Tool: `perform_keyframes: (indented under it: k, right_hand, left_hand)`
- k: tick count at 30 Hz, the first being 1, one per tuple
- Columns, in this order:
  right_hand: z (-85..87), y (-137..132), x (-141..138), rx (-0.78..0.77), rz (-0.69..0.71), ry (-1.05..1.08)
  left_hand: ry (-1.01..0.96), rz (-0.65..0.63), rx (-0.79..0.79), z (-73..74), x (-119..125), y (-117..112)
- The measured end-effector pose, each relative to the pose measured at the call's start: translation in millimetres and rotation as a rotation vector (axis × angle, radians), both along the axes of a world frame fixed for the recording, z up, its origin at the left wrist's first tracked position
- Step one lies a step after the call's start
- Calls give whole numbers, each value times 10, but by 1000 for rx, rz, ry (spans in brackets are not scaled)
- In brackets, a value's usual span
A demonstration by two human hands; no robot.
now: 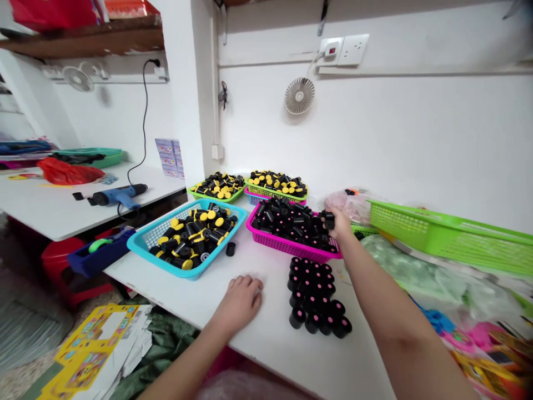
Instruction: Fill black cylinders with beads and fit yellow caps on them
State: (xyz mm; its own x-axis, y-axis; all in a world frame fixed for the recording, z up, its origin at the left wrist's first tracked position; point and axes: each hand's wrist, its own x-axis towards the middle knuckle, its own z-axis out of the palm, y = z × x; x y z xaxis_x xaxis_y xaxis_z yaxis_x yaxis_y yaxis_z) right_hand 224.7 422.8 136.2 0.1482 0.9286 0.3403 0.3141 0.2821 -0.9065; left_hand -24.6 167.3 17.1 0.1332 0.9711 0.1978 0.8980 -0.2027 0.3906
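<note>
My right hand (341, 223) is closed on a black cylinder (329, 220) at the right end of the magenta basket (287, 249). That basket is heaped with black cylinders, some with pink dots on their ends. My left hand (239, 303) lies palm down on the white table (200, 297), fingers slightly bent, with nothing seen in it. Between my arms, rows of upright black cylinders (318, 297) with pink-dotted tops stand close together in front of the magenta basket. One loose black cylinder (230, 248) sits beside the blue basket.
The blue basket (139, 251) holds black cylinders with yellow ends. Green baskets (227, 198) of similar pieces stand behind. A long green tray (449, 225) and plastic bags (425, 272) lie to the right. A blue heat gun (119, 195) rests on the left table, above a red stool (62, 261).
</note>
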Motion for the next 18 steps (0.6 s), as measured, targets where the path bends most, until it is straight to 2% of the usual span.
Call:
perform_keyframes:
  k: [4,5,7,8,10,12,15,18]
  right_hand:
    - [266,-353,-279,32,205,15]
    - [300,-484,-405,43,295,-20]
    - [291,-755,-704,132,603,-221]
    - [241,-876,-861,156,750,-363]
    - [51,-1054,-1150,115,867,-672]
    - [-221,-1130,-1359,60,866,-793]
    - [-618,-1102,-1486,15,806,-866]
    - [-810,-1022,-1446,-20,767,-889]
  left_hand:
    - [-2,-9,13,-23,-2,-3]
    - [-7,-11,15,-31,-4,-4]
    - [-24,-3,21,-46,-7,-6]
    - [-31,3,22,-50,-8,-6]
    - [-28,14,18,-49,-11,-6]
    - [-9,15,7,-36,-14,-3]
    - [8,17,-6,-13,-19,9]
    - [4,13,-10,-7,-19,8]
